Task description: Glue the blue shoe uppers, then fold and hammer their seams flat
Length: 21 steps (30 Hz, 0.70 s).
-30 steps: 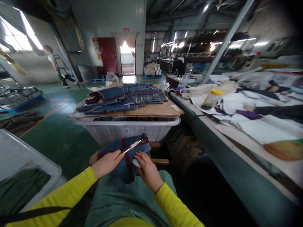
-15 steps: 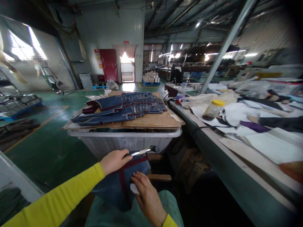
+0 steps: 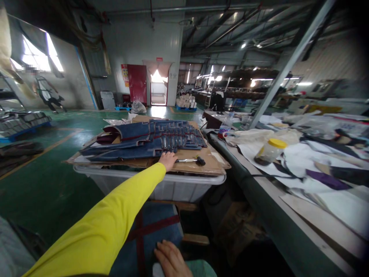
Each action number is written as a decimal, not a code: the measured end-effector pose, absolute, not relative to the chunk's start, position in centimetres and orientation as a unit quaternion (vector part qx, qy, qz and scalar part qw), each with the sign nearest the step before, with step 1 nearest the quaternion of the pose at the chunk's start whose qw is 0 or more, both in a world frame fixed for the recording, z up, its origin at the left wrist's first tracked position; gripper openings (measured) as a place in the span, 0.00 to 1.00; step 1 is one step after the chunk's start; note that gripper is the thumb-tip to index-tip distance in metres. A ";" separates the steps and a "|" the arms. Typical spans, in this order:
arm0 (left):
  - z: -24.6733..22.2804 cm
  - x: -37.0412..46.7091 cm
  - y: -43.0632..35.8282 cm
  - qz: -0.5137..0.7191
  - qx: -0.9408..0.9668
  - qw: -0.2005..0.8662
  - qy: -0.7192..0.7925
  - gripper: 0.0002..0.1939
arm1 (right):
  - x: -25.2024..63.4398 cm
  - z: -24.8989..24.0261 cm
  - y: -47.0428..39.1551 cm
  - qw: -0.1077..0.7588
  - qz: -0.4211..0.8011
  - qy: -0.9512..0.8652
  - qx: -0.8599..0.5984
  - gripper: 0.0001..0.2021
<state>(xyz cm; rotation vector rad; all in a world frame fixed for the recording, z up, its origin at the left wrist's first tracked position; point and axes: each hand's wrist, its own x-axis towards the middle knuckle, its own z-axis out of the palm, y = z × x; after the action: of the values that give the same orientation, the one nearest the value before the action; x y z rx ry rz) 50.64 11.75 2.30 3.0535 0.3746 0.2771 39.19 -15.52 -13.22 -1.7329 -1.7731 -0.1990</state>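
Observation:
At the front edge of the cardboard, my left hand (image 3: pixel 168 161) is closed round the handle end of a hammer (image 3: pixel 187 160). The hammer's dark head points right, and it is low over the cardboard or resting on it. Below, a blue panel (image 3: pixel 155 219) with crossed dark red strips lies over my lap. My right hand (image 3: pixel 172 259) rests on its lower right part, fingers together, with a small white piece (image 3: pixel 157 270) under the thumb side. The lower frame edge cuts off part of that hand.
Overlapping blue panels (image 3: pixel 138 134) with dark red strips lie on cardboard (image 3: pixel 215 156) over a grey plastic bin (image 3: pixel 115 179). To the right, a long table (image 3: pixel 259 179) carries papers, fabric scraps and a yellow-lidded jar (image 3: pixel 271 152). A person (image 3: pixel 44 90) is at the far left.
My left hand has moved forward and up with the hammer, from over the panel on my lap to the cardboard. My right hand stays on the panel, lower in the view.

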 end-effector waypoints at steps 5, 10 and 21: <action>0.4 42.6 11.4 0.121 0.985 0.078 0.096 0.18 | 42.7 -10.5 -16.1 0.358 -0.062 -0.596 -0.716 0.26; -1.8 28.7 6.4 0.063 0.971 0.211 0.088 0.22 | 45.1 -10.1 -14.6 0.453 -0.034 -0.487 -0.746 0.16; -3.0 17.1 -0.2 0.216 0.901 0.253 0.279 0.49 | 37.0 4.5 -7.1 0.458 -0.061 -0.621 -0.633 0.14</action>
<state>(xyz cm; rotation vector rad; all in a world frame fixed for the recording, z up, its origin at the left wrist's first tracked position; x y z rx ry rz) 17.07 -0.20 -2.95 2.4497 0.7573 0.5875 36.98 -7.15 4.52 -1.5583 -1.5303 -0.1504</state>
